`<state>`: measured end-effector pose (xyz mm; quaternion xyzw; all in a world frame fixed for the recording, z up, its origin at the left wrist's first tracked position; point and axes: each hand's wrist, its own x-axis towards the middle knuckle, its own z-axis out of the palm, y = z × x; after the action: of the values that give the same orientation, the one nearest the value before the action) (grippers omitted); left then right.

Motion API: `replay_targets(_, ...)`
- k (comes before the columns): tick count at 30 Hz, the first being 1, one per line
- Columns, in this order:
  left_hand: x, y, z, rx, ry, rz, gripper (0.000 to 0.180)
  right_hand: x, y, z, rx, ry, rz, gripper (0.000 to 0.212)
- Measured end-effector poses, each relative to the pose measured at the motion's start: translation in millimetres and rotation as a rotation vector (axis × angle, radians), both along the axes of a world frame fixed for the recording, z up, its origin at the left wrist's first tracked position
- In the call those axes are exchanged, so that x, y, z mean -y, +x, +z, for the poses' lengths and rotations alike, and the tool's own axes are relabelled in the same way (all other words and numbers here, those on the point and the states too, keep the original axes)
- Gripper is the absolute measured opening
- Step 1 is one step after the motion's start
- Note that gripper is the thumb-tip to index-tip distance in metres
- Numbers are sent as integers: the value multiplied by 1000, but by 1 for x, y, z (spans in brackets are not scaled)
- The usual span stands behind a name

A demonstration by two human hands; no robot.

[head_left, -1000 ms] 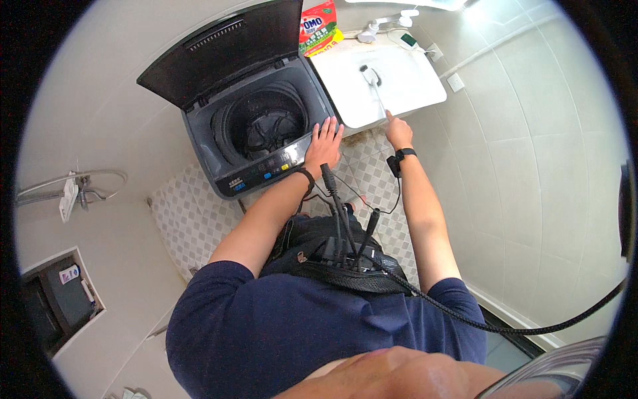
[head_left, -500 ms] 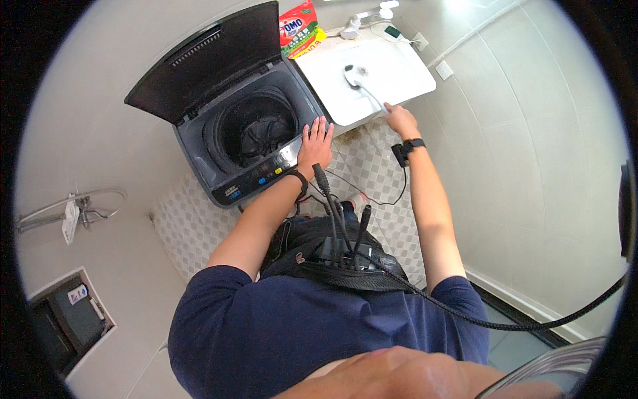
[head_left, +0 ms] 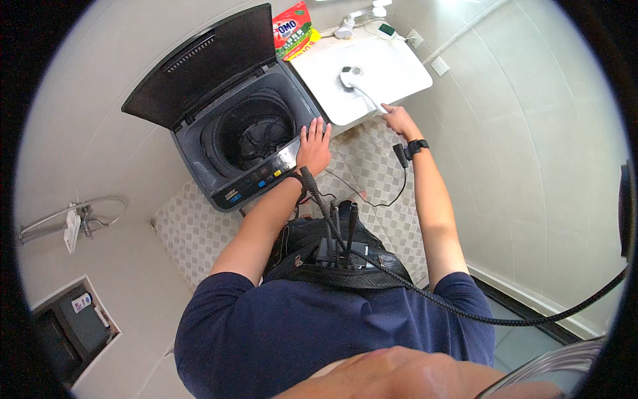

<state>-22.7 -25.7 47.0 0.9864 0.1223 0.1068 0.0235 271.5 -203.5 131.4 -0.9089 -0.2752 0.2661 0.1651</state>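
Note:
My left hand (head_left: 314, 146) lies flat, fingers spread, on the front right corner of a dark grey top-loading washing machine (head_left: 300, 123). Its lid (head_left: 206, 63) is raised and the dark drum (head_left: 249, 130) is visible. Over the near edge of the white sink (head_left: 399, 70), my right hand (head_left: 401, 121) is closed round the handle end of a white long-handled tool (head_left: 364, 91) with a rounded head. That head rests in the basin beside the drain (head_left: 357, 70). I cannot make out its underside.
A red and green detergent bag (head_left: 292, 33) stands behind the sink's left side, near the white faucet (head_left: 349, 25). Cables (head_left: 332, 219) run from the bag at my waist. A shower fitting (head_left: 81, 216) is on the left wall; the floor (head_left: 179, 213) has small checkered tiles.
The scene sits slightly further left in the view. My left hand stays on the washing machine, and my right hand keeps hold of the tool, whose head has hardly moved in the sink.

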Motion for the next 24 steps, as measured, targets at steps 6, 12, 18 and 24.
replay_targets(6, 1, 2, 1, -12, -18, -7, 82, 5, -2, -1, -670, 415, -412, 60)
replay_targets(12, 2, 3, 1, -19, -19, -13, 81, -23, -34, -73, -280, 353, -253, 62)
replay_targets(18, 1, 2, -3, 1, -19, -17, 80, 6, -3, -69, 182, 44, -111, 58)
replay_targets(24, 0, 2, -1, 7, -10, -17, 84, 31, 36, -13, 348, -189, -87, 51)
